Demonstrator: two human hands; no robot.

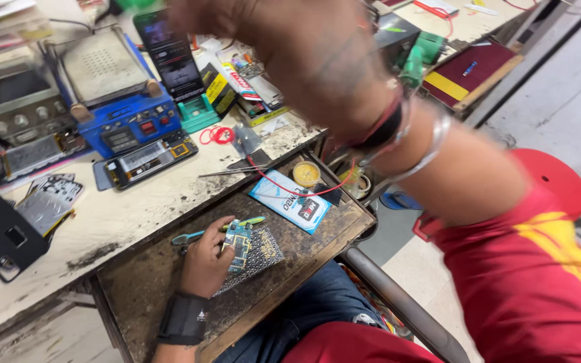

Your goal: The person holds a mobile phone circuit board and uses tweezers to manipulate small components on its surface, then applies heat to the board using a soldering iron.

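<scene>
Pinching the board [239, 243], left hand [204, 263] could drop it; raised right hand [290, 47] blurs, grip unclear.

Red sleeve, bangles, black wrist brace

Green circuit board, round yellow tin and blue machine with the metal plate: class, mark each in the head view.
Green circuit board [239, 243], head view, middle of its face, held by the left hand [204, 263].
Round yellow tin [306, 174], head view, its top.
Blue machine [129, 122], head view, front panel.
</scene>
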